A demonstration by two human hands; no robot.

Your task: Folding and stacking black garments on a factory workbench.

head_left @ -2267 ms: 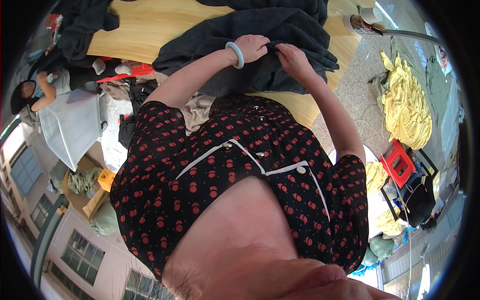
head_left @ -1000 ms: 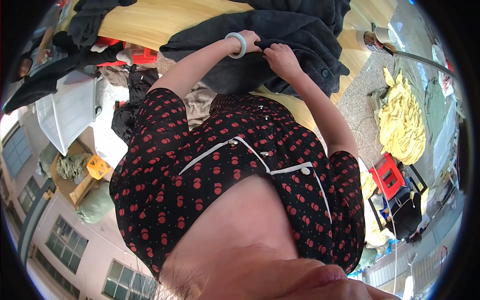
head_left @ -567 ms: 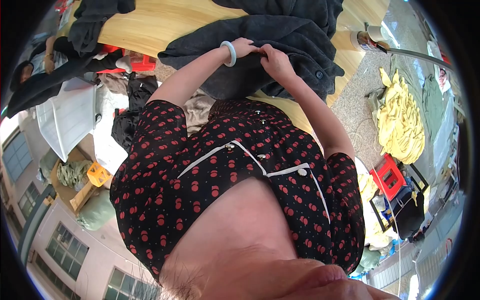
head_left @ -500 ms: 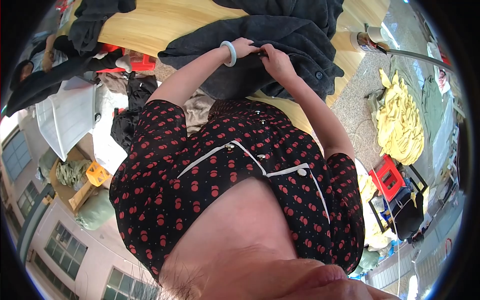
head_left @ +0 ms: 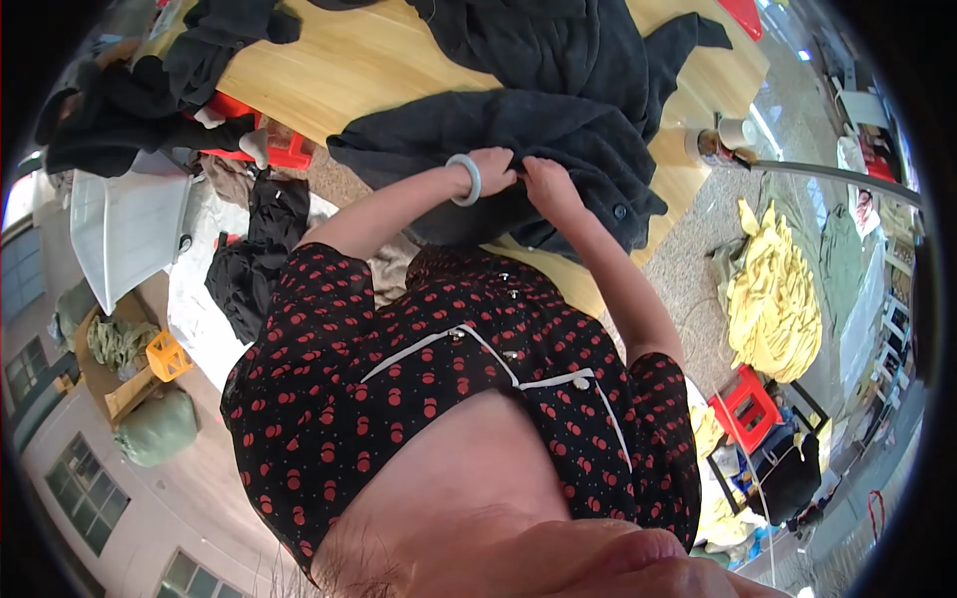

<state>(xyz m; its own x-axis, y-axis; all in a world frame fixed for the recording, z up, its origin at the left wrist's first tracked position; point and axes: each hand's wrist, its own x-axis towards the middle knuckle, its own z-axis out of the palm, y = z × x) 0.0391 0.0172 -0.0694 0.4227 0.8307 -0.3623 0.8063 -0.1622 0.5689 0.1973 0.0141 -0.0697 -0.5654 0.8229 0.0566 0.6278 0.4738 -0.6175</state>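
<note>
Garment, dark and rumpled, lies at twelve o'clock, seemingly pinched in the left hand and right hand.

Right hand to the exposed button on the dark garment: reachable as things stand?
Likely yes: the button lies uncovered on the dark garment, to the right of the right hand, with only cloth between. That hand pinches a fold, though, so it would probably need to let go first.

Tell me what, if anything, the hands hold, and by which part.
The left hand and right hand pinch the dark garment near its visible middle, side by side; whether at a seam, edge or fold cannot be told.
</note>
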